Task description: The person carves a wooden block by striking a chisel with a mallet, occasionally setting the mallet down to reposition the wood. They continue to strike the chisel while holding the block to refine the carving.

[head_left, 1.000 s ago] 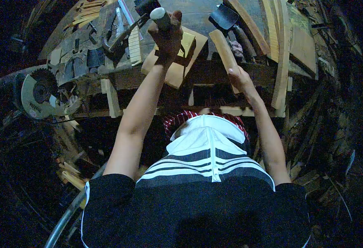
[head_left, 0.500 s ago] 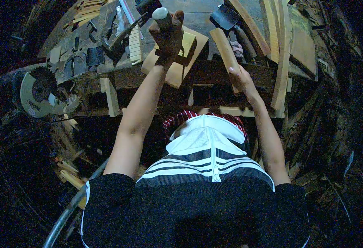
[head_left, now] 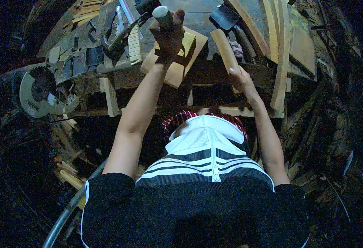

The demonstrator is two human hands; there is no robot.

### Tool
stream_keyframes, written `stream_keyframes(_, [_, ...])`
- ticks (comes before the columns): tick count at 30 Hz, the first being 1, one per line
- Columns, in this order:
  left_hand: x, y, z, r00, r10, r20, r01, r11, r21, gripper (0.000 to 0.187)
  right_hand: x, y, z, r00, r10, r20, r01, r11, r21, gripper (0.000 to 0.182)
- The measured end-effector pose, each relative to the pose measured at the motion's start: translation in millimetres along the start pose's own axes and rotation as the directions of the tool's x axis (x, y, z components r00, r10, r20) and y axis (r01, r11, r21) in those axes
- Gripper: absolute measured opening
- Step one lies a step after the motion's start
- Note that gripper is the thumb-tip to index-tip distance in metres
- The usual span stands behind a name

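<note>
My left hand (head_left: 168, 37) is wrapped around an upright tool, probably a chisel, whose pale round handle end (head_left: 161, 12) sticks out above the fist. Its lower end is hidden by the hand. Under that fist lies a small yellowish wood block (head_left: 187, 44) on a wider, light wooden board (head_left: 175, 74) at the bench's near edge. My right hand (head_left: 241, 78) grips the near end of a thick wooden bar (head_left: 225, 49), thumb along its side. The bar points away from me and is apart from the handle.
Left on the workbench (head_left: 189, 16) lie a white notched strip (head_left: 134, 45), clamps and dark metal pieces. A circular saw blade (head_left: 42, 84) with its guard stands at the left edge. Long wooden strips (head_left: 282, 58) and a dark metal blade (head_left: 224, 17) lie to the right.
Almost nothing differs. My left hand and the handle have shifted very slightly; the wooden bar in my right hand stays nearly in place.
</note>
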State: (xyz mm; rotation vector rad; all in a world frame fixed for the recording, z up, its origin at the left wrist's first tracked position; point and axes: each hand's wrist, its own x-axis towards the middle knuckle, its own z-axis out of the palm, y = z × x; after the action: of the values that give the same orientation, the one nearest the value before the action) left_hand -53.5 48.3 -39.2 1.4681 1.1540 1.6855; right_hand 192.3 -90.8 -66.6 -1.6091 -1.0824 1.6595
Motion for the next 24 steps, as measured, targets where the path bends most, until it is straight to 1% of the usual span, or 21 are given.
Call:
stream_keyframes(1, [1, 6, 1, 0.999, -0.041, -0.021, 0.041, 0.999, -0.013, 0.017, -2, -3, 0, 0.999, 0.039, 0.013, -0.039, 0.999, 0.014, 0.059])
stream_keyframes(2, [1, 6, 1, 0.999, -0.05, -0.017, 0.05, 0.998, 0.032, 0.017, -2, -4, 0, 0.997, 0.078, 0.027, -0.078, 0.997, 0.027, 0.059])
stream_keyframes(4, [1, 5, 1, 0.998, -0.06, -0.014, 0.061, 0.995, 0.078, 0.018, -1, -3, 0, 0.997, 0.077, 0.026, -0.078, 0.997, 0.031, 0.059])
stream_keyframes(6, [1, 1, 1, 0.999, 0.024, 0.03, -0.026, 0.997, 0.075, 0.017, 1, 1, 0, 0.997, 0.076, 0.025, -0.077, 0.996, 0.034, 0.059])
stream_keyframes(7, [1, -1, 1, 0.998, 0.051, 0.044, -0.054, 0.996, 0.072, 0.017, 2, 4, 0, 0.999, 0.044, 0.007, -0.044, 0.999, 0.016, 0.059])
stream_keyframes(8, [1, -1, 1, 0.998, 0.053, 0.041, -0.056, 0.995, 0.084, 0.017, 4, 7, 0, 1.0, 0.012, -0.01, -0.012, 1.0, -0.002, 0.059])
stream_keyframes(10, [2, -2, 1, 0.998, 0.054, 0.037, -0.057, 0.994, 0.096, 0.017, 6, 11, -2, 1.0, 0.023, 0.003, -0.023, 1.0, 0.006, 0.059])
stream_keyframes(13, [3, -10, -3, 0.992, 0.12, 0.027, -0.123, 0.977, 0.175, 0.016, 4, 7, -1, 1.0, 0.03, 0.009, -0.03, 1.0, -0.007, 0.058])
stream_keyframes(14, [2, -5, -2, 0.998, 0.069, -0.005, -0.068, 0.991, 0.113, 0.015, 3, 5, -1, 1.0, 0.024, 0.001, -0.024, 0.999, -0.028, 0.057])
stream_keyframes(16, [1, 6, 3, 0.999, 0.016, -0.035, -0.015, 0.999, 0.047, 0.016, 1, 0, 0, 0.999, 0.033, 0.0, -0.033, 0.999, -0.03, 0.056])
stream_keyframes(19, [1, 11, 5, 0.998, 0.012, -0.065, -0.011, 1.0, 0.029, 0.017, 1, 1, 1, 1.0, 0.023, -0.007, -0.024, 0.999, -0.031, 0.054])
stream_keyframes(21, [1, 11, 3, 0.998, -0.055, -0.034, 0.054, 0.998, -0.011, 0.016, 0, -2, 1, 1.0, 0.006, -0.015, -0.006, 0.999, -0.031, 0.053])
stream_keyframes(22, [1, 11, 3, 0.997, -0.077, -0.023, 0.077, 0.997, -0.024, 0.016, -2, -3, 0, 0.997, 0.068, 0.02, -0.068, 0.998, 0.01, 0.055])
stream_keyframes(23, [1, 12, 4, 0.997, -0.065, -0.036, 0.065, 0.998, -0.023, 0.015, -3, -6, 0, 0.99, 0.128, 0.057, -0.131, 0.99, 0.048, 0.056])
stream_keyframes(24, [1, 14, 5, 0.997, -0.053, -0.05, 0.052, 0.998, -0.021, 0.014, -4, -8, 0, 0.99, 0.128, 0.057, -0.131, 0.99, 0.048, 0.056])
